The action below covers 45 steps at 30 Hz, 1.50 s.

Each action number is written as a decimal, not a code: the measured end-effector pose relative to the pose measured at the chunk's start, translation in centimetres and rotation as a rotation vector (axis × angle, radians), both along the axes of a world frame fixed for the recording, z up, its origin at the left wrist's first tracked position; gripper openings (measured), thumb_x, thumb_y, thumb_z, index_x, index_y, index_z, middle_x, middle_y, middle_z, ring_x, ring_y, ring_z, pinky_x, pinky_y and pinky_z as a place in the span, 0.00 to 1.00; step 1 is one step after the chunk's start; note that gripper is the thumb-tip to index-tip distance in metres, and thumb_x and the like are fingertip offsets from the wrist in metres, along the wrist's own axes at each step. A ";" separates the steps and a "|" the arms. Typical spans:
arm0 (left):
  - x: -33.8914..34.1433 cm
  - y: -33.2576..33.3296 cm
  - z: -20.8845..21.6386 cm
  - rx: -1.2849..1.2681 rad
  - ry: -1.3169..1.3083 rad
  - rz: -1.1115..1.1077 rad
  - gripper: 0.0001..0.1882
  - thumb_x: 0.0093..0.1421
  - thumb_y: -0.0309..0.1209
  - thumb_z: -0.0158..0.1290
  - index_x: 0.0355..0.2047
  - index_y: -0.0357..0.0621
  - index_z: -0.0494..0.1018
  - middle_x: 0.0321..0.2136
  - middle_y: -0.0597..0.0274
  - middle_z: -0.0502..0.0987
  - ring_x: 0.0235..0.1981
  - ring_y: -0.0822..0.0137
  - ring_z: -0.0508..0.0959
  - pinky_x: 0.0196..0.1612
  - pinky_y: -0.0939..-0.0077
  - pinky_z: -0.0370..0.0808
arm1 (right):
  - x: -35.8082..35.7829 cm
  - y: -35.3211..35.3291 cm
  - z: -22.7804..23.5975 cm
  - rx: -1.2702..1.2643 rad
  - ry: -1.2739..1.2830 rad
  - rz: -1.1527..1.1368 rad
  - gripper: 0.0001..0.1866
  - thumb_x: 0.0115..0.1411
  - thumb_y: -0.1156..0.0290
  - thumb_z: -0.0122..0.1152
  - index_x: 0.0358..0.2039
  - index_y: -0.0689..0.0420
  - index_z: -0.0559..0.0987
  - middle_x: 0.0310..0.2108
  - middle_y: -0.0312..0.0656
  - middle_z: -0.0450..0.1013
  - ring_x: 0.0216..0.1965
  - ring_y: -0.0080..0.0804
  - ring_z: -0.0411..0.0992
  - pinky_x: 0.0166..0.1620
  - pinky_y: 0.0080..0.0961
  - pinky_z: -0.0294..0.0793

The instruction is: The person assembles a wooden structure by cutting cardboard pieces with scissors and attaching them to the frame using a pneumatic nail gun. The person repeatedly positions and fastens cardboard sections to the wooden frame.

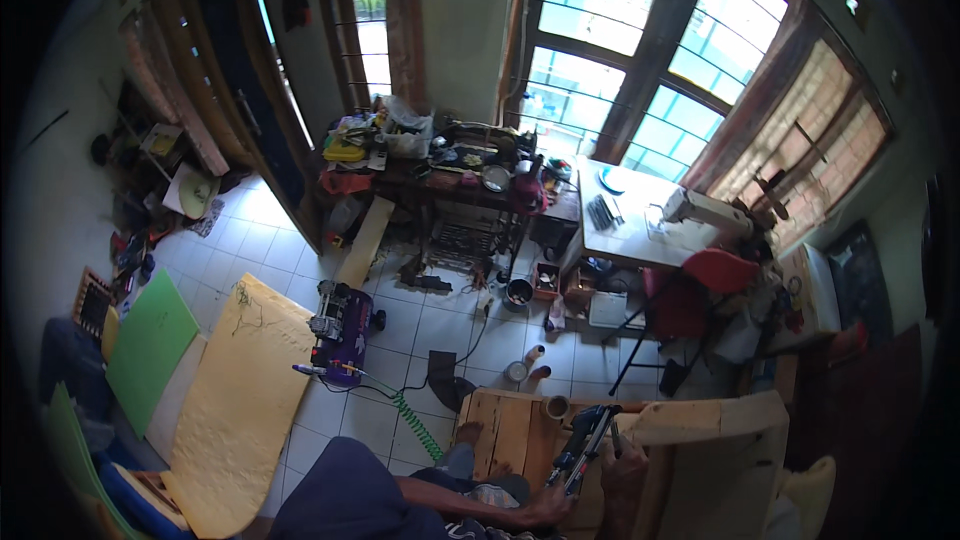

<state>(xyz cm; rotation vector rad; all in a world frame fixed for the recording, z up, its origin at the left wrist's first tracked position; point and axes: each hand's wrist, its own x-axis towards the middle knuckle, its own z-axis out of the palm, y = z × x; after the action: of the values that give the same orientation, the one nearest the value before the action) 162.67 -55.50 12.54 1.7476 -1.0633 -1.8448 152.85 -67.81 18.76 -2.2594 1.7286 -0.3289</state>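
Observation:
Above a wooden furniture frame point(515, 432) at the lower middle, a tool that looks like a staple gun point(578, 445) is held tilted. It has a black and blue body and long silver rails. My left hand point(552, 506) is closed round its lower end. Beside the upper part of the tool, my right hand point(626, 462) is raised with its fingers bent together at a thin dark piece too small to name. A small round tin point(555, 407) stands on the frame's far edge, just left of the tool.
A purple air compressor point(345, 335) with a green coiled hose point(415, 425) stands on the tiles. Yellow foam point(245, 390) and a green sheet point(153, 352) lean at left. Behind are a cluttered sewing table point(400, 178), a white sewing machine point(705, 212) and a red chair point(715, 270).

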 end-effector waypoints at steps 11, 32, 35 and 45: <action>-7.2 8.8 1.9 -0.108 -0.092 -0.598 0.29 0.71 0.50 0.47 0.46 0.28 0.72 0.32 0.36 0.82 0.37 0.39 0.84 0.42 0.47 0.77 | -12.3 14.8 -2.4 -0.019 -0.229 -0.622 0.13 0.56 0.65 0.64 0.37 0.59 0.83 0.31 0.59 0.76 0.37 0.62 0.77 0.41 0.53 0.78; -24.3 32.7 -2.0 -0.482 0.050 -1.621 0.25 0.71 0.43 0.49 0.43 0.24 0.68 0.23 0.43 0.79 0.24 0.51 0.84 0.30 0.56 0.78 | -25.3 54.8 -1.2 -0.149 -0.117 -1.675 0.10 0.66 0.65 0.58 0.44 0.56 0.76 0.32 0.46 0.73 0.35 0.49 0.79 0.37 0.44 0.80; -25.5 33.1 -3.3 -0.402 0.000 -1.717 0.23 0.71 0.44 0.49 0.41 0.28 0.68 0.24 0.46 0.80 0.24 0.55 0.84 0.30 0.57 0.78 | -25.8 56.2 -2.5 -0.197 -0.165 -1.764 0.10 0.65 0.65 0.59 0.41 0.58 0.77 0.32 0.47 0.73 0.32 0.50 0.79 0.35 0.44 0.80; -31.2 29.8 0.6 -0.490 0.129 -1.836 0.26 0.70 0.45 0.50 0.43 0.26 0.70 0.27 0.36 0.81 0.29 0.41 0.84 0.37 0.47 0.78 | -30.2 54.6 -2.1 -0.142 -0.067 -1.959 0.14 0.65 0.61 0.60 0.44 0.58 0.79 0.35 0.50 0.76 0.34 0.52 0.79 0.37 0.49 0.80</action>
<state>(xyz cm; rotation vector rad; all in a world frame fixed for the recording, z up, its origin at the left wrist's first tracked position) 131.49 -25.69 13.11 -0.0503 -3.1564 -1.8400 122.68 -13.19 16.71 0.1855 3.1396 -0.7654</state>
